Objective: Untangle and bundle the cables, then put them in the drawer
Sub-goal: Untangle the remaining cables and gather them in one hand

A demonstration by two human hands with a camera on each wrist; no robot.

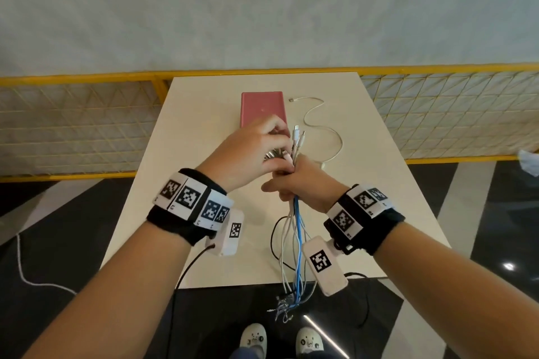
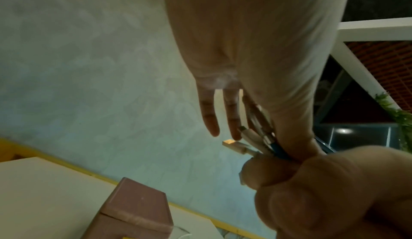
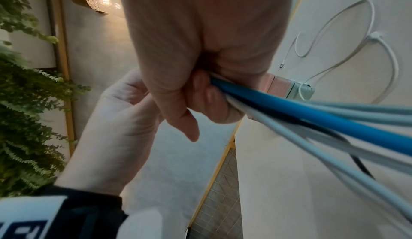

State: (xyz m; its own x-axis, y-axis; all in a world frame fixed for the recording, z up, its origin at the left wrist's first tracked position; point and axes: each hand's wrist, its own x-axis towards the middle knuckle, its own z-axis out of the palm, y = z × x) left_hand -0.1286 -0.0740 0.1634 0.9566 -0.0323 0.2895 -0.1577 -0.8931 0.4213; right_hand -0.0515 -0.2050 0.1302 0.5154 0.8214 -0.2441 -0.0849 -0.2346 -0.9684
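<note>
A bundle of white, blue and black cables (image 1: 295, 245) hangs from my right hand (image 1: 294, 183) past the table's near edge. That fist grips the bundle (image 3: 312, 117) just below the plugs, above the table. My left hand (image 1: 267, 144) pinches the plug ends (image 1: 297, 137) that stick up from the fist. In the left wrist view the thumb presses the plugs (image 2: 252, 140) while two outer fingers (image 2: 210, 119) stay straight. One white cable (image 1: 322, 125) lies loose in curves on the table. A pink box (image 1: 262, 108) stands behind my hands.
The cream table (image 1: 198, 154) is narrow, with a yellow mesh fence (image 1: 81, 122) behind it and a grey wall beyond. Wrist-camera leads hang near both forearms. My shoes (image 1: 253, 338) show on the dark floor below the near edge.
</note>
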